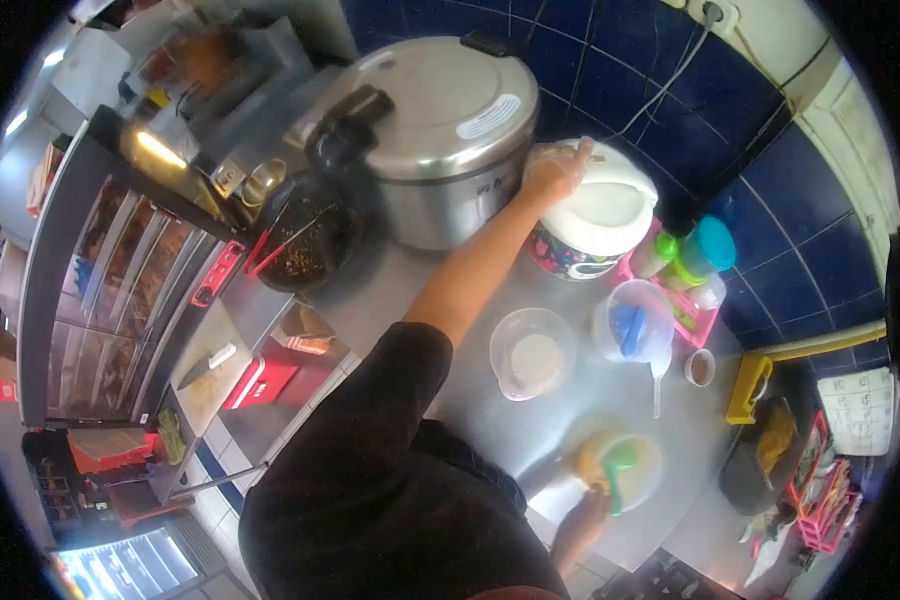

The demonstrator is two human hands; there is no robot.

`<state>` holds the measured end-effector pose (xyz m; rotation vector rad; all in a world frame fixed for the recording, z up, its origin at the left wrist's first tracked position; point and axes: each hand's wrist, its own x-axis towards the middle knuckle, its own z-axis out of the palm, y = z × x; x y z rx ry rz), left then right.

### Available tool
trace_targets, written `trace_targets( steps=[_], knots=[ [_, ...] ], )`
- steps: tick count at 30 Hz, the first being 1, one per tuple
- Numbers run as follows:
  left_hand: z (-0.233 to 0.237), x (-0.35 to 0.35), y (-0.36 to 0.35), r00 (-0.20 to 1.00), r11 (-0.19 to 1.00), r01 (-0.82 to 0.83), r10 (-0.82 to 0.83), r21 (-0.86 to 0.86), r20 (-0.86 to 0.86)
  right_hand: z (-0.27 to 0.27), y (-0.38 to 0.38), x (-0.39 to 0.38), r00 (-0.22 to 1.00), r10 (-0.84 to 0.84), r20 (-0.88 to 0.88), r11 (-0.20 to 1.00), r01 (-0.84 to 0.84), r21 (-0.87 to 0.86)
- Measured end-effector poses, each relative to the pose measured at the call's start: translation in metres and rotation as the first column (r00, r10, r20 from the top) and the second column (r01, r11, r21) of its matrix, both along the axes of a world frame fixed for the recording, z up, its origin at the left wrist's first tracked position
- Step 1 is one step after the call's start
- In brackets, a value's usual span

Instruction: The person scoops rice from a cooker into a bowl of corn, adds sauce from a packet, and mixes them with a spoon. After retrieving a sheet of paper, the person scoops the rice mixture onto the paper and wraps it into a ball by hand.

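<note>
My left hand is closed on the near edge of the white lid of a round food container with a colourful patterned side. Lower in the view, my right hand grips the handle of a green ladle. The ladle's head is over or in a pale, translucent bowl; blur hides its contents. Between the hands, a clear plastic bowl holds something whitish. Beside it stands a translucent tub with a blue utensil inside.
A large steel cooker stands left of the patterned container. A dark pan with red-handled tongs sits farther left, near a glass display case. Bottles in a pink basket, a small cup and a dark tray are on the right.
</note>
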<state>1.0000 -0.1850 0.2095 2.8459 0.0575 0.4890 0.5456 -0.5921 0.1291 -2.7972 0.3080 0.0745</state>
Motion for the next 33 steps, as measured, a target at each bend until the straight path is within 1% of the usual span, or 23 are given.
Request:
trace_targets(
  steps=[1,2,5,6,7,9,11,12,14,15,16,17,18,20,21,23,24,25,27,28,30,31,33],
  knots=[
    [0.001,0.004,0.003,1.000,1.000,0.002,-0.002,-0.007,0.005,-0.002,0.016,-0.019,1.000,0.026,0.000,0.997,-0.026,0.073],
    [0.002,0.008,0.005,0.998,0.989,-0.057,0.050,-0.138,-0.049,0.013,0.041,-0.028,0.997,0.050,-0.053,0.990,-0.043,0.131],
    [-0.041,0.037,0.019,0.990,0.980,0.069,-0.090,0.188,0.104,0.010,0.067,-0.052,0.959,0.283,0.012,0.918,-0.275,0.286],
    [-0.061,0.050,0.023,0.970,0.976,0.111,-0.148,0.188,0.192,0.019,0.082,-0.050,0.944,0.329,0.010,0.895,-0.315,0.316],
    [-0.050,0.039,0.022,0.953,0.983,0.166,-0.182,0.084,0.242,0.033,0.098,-0.043,0.942,0.319,-0.102,0.891,-0.262,0.371],
    [-0.033,0.031,0.016,0.978,0.959,0.156,-0.117,-0.238,0.173,0.025,0.118,-0.032,0.866,0.495,-0.065,0.844,-0.462,0.270],
    [-0.003,0.028,0.013,0.999,0.870,0.029,-0.040,-0.492,-0.013,0.025,0.146,-0.016,0.809,0.586,-0.052,0.788,-0.553,0.271],
    [0.005,0.025,0.013,0.995,0.844,-0.031,-0.022,-0.535,-0.093,0.024,0.160,-0.011,0.836,0.546,-0.063,0.815,-0.512,0.272],
    [0.007,0.027,0.012,0.995,0.881,-0.003,-0.045,-0.473,-0.090,0.024,0.193,0.000,0.758,0.649,0.066,0.707,-0.633,0.315],
    [0.002,0.030,0.012,0.993,0.884,0.008,-0.062,-0.468,-0.098,0.027,0.210,0.002,0.785,0.618,0.046,0.735,-0.597,0.323],
    [-0.008,0.042,0.015,0.989,0.855,0.000,-0.077,-0.518,-0.126,0.030,0.227,0.010,0.767,0.633,0.105,0.690,-0.620,0.373],
    [-0.004,0.035,0.012,0.989,0.878,0.061,-0.118,-0.475,-0.092,0.031,0.238,0.016,0.744,0.645,0.175,0.637,-0.650,0.414],
    [0.010,0.024,0.008,0.986,0.874,0.076,-0.139,-0.480,-0.097,0.027,0.246,0.022,0.758,0.631,0.167,0.653,-0.634,0.415],
    [0.036,-0.004,0.002,0.987,0.896,0.080,-0.133,-0.437,-0.092,0.006,0.253,0.032,0.805,0.442,0.395,0.699,-0.585,0.411],
    [0.040,-0.009,-0.002,0.989,0.897,0.050,-0.105,-0.440,-0.102,-0.013,0.251,0.043,0.866,0.292,0.405,0.765,-0.466,0.445],
    [0.034,0.000,-0.001,0.985,0.897,0.050,-0.117,-0.438,-0.127,-0.013,0.249,0.084,0.903,0.001,0.429,0.865,-0.216,0.454],
    [0.032,0.005,-0.001,0.982,0.899,0.034,-0.112,-0.436,-0.154,0.002,0.253,0.110,0.883,-0.128,0.451,0.899,-0.088,0.429],
    [0.034,0.003,-0.003,0.982,0.898,0.047,-0.122,-0.437,-0.145,0.003,0.254,0.128,0.878,-0.136,0.459,0.901,-0.084,0.426],
    [0.035,-0.003,-0.001,0.985,0.894,0.080,-0.140,-0.440,-0.104,0.002,0.261,0.153,0.864,0.185,0.468,0.979,-0.205,-0.009],
    [0.033,0.001,0.000,0.985,0.894,0.086,-0.142,-0.439,-0.095,-0.006,0.264,0.165,0.860,0.183,0.476,0.979,-0.203,-0.010],
    [0.025,0.006,0.003,0.987,0.925,0.082,-0.127,-0.371,-0.099,-0.042,0.268,0.180,0.892,0.383,0.238,0.916,-0.334,-0.224],
    [0.030,-0.005,0.004,0.982,0.960,0.182,-0.188,-0.215,-0.005,-0.054,0.269,0.183,0.889,0.392,0.237,0.897,-0.313,-0.312],
    [0.021,-0.002,0.008,0.981,0.970,0.191,-0.191,-0.147,0.018,-0.066,0.259,0.173,0.908,0.352,0.226,0.921,-0.294,-0.255]
  ],
)
